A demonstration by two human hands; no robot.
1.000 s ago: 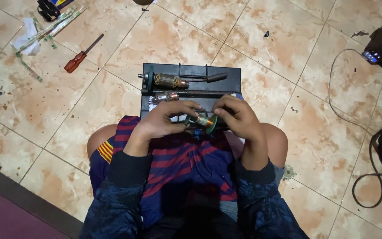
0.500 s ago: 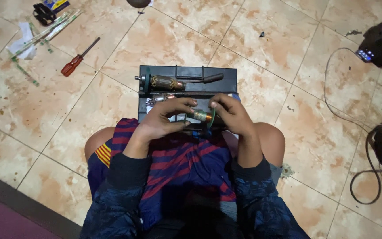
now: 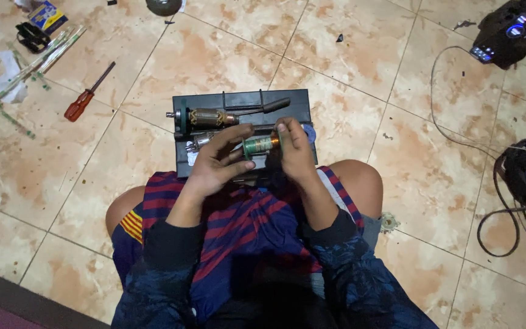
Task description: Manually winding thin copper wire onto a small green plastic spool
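Note:
I sit on the tiled floor with a dark flat box in front of my knees. Both hands hold a small motor armature with a green core and copper end over the box. My left hand cups it from the left with the fingers spread around it. My right hand grips its right end. A second, longer armature with copper windings lies on the box top, beside a dark-handled tool.
A red-handled screwdriver lies on the tiles to the left, with thin rods and small packets beyond it. Power tools and looping black cables lie at the right.
My hands have stayed on the armature and turned it slightly. The view has shifted a little, so the box and hands sit slightly higher in the frame.

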